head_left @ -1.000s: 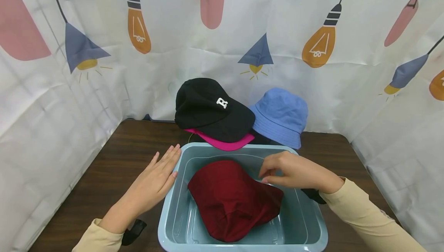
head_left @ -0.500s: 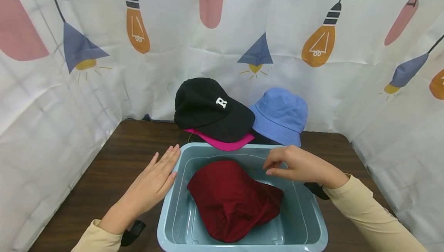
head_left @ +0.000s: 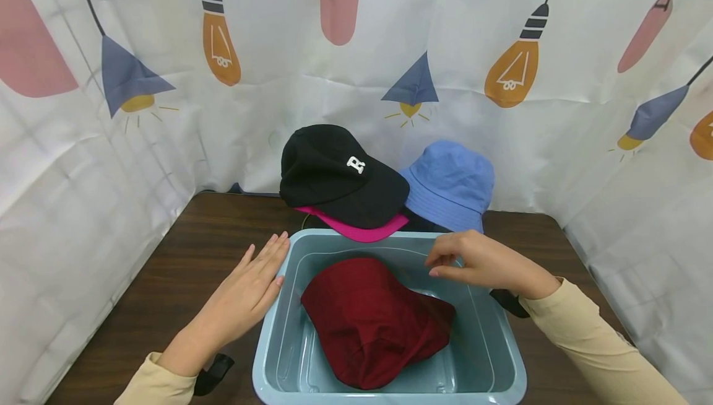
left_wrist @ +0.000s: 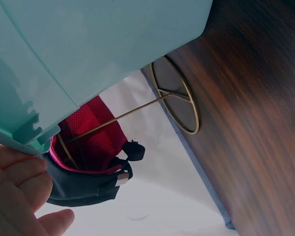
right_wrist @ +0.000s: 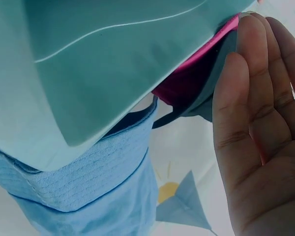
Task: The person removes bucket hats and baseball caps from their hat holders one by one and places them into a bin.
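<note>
A dark red bucket hat [head_left: 373,324] lies crumpled on its side in the light blue plastic basin [head_left: 504,355]. At the basin's left rim rests my left hand [head_left: 245,290], its fingers straight and together along the edge. My right hand [head_left: 479,262] hovers over the basin's far right corner, fingers loosely bent and nothing in them. In the right wrist view, that same right hand [right_wrist: 265,113] shows an empty palm beside the basin's underside [right_wrist: 113,83].
Behind the basin, a black cap [head_left: 328,169] with a white letter sits over a pink brim [head_left: 367,232]. A blue bucket hat [head_left: 451,185] stands to its right. A thin metal stand [left_wrist: 137,109] rises under the caps. A patterned curtain [head_left: 345,101] encloses the dark wooden table [head_left: 223,219].
My right hand has drifted slightly up and right, away from the red hat. The left hand, basin and hats have stayed put.
</note>
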A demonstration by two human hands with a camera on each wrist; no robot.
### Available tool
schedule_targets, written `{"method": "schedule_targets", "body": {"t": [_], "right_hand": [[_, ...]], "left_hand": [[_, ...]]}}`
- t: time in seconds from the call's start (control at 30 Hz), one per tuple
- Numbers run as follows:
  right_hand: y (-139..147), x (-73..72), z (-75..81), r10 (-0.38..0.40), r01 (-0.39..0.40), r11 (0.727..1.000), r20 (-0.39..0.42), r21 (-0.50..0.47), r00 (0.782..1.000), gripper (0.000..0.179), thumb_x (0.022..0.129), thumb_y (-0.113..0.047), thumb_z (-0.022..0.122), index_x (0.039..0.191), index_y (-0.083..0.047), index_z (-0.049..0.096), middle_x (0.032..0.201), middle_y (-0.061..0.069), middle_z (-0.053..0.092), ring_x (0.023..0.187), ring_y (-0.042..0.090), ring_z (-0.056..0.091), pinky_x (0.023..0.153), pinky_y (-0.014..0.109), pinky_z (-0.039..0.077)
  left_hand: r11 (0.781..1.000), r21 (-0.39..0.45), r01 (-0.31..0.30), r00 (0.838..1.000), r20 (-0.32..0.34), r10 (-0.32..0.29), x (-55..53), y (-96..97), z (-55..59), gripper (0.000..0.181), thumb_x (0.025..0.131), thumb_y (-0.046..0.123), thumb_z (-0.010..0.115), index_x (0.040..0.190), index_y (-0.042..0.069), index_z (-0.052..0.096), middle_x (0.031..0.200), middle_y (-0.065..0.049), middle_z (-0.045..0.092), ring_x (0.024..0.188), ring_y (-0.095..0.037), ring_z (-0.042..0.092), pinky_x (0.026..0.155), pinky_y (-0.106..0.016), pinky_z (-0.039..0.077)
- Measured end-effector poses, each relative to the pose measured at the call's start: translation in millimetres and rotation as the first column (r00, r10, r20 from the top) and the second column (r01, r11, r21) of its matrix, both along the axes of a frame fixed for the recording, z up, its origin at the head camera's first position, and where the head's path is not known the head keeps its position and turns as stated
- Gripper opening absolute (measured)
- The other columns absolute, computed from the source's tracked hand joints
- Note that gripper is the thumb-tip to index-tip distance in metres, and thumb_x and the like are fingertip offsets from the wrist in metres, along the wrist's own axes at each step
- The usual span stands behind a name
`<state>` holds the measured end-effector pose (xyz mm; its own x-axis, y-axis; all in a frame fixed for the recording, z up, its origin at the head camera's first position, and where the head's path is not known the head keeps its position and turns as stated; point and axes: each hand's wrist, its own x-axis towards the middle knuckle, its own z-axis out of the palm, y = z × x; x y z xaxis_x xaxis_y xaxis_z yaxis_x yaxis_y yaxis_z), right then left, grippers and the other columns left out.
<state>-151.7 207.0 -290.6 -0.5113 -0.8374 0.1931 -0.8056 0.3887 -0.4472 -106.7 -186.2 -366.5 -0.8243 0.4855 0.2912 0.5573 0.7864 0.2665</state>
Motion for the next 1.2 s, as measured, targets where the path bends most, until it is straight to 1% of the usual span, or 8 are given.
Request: {"method": "schedule_targets", "body": {"t": [0.27,0.47,0.6,0.73,0.83,1.03,1.1,1.2], "right_hand": [[5,-2.9,-0.4,-0.055,0.055,0.998,0.005,0.011,0.998,0.012,0.086,-0.006,0.069,0.098,-0.010,0.070,0.092,-0.006,0.066,0.079,0.004,0.062,0.069,0.026,0.054],[6,-5.4,0.0,-0.080,0.081,0.997,-0.014,0.009,0.997,0.014,0.085,-0.005,0.071,0.098,-0.009,0.070,0.090,-0.007,0.065,0.078,0.004,0.061,0.069,0.027,0.054],[7,-6.9,0.6,-0.102,0.102,0.995,-0.016,0.021,0.995,0.014,0.085,-0.007,0.071,0.098,-0.009,0.071,0.090,-0.007,0.065,0.078,0.005,0.061,0.068,0.028,0.054],[9,-8.0,2.2,-0.117,0.118,0.993,-0.016,0.022,0.993,0.015,0.085,-0.007,0.071,0.099,-0.009,0.071,0.092,-0.005,0.067,0.079,0.006,0.062,0.066,0.028,0.054],[10,-9.2,4.5,-0.125,0.125,0.992,-0.032,0.011,0.992,0.015,0.084,-0.005,0.071,0.099,-0.010,0.070,0.091,-0.006,0.067,0.078,0.005,0.061,0.064,0.028,0.053],[9,-10.2,7.8,-0.137,0.137,0.991,0.002,-0.003,0.991,0.013,0.086,-0.006,0.070,0.098,-0.011,0.070,0.089,-0.007,0.067,0.076,0.003,0.060,0.060,0.023,0.049],[8,-10.5,7.7,-0.140,0.140,0.990,0.017,-0.004,0.990,0.012,0.086,-0.007,0.070,0.098,-0.011,0.070,0.089,-0.006,0.067,0.076,0.004,0.060,0.060,0.023,0.049],[7,-11.4,7.4,-0.146,0.146,0.989,0.005,0.002,0.989,0.012,0.086,-0.007,0.070,0.097,-0.010,0.070,0.089,-0.007,0.066,0.077,0.004,0.060,0.063,0.027,0.051]], "left_hand": [[1.000,-0.003,0.001,1.000,-0.010,-0.001,-0.7,0.4,-0.5,0.058,0.099,0.022,0.048,0.148,0.000,0.029,0.154,-0.013,0.026,0.141,-0.032,0.022,0.112,-0.053,0.016],[1.000,-0.019,0.003,0.998,-0.061,-0.005,-0.2,0.4,-1.2,0.058,0.098,0.022,0.050,0.147,-0.001,0.031,0.153,-0.014,0.028,0.140,-0.032,0.025,0.114,-0.050,0.014],[1.000,-0.017,-0.002,0.999,-0.040,0.001,0.0,0.3,-0.3,0.058,0.098,0.022,0.050,0.147,-0.001,0.030,0.153,-0.015,0.028,0.141,-0.032,0.024,0.114,-0.050,0.013],[1.000,-0.009,-0.008,1.000,0.005,0.008,-0.3,0.6,0.8,0.058,0.099,0.023,0.048,0.148,0.000,0.028,0.154,-0.015,0.027,0.142,-0.032,0.021,0.114,-0.051,0.013],[1.000,-0.010,-0.013,1.000,0.015,0.013,-0.3,0.7,1.2,0.058,0.099,0.023,0.048,0.149,0.000,0.028,0.154,-0.015,0.026,0.142,-0.032,0.021,0.114,-0.051,0.013],[1.000,-0.014,-0.016,1.000,0.019,0.016,-0.3,0.4,1.0,0.058,0.099,0.023,0.047,0.149,0.000,0.028,0.154,-0.014,0.025,0.142,-0.031,0.021,0.113,-0.053,0.015],[1.000,-0.016,-0.013,1.000,0.013,0.014,-0.3,0.2,0.6,0.058,0.099,0.023,0.047,0.149,0.000,0.028,0.154,-0.014,0.026,0.142,-0.031,0.021,0.113,-0.053,0.015],[1.000,-0.024,-0.010,1.000,-0.007,0.010,-0.1,-0.1,0.4,0.058,0.099,0.023,0.048,0.148,-0.001,0.029,0.154,-0.015,0.026,0.142,-0.031,0.021,0.114,-0.051,0.013]]}}
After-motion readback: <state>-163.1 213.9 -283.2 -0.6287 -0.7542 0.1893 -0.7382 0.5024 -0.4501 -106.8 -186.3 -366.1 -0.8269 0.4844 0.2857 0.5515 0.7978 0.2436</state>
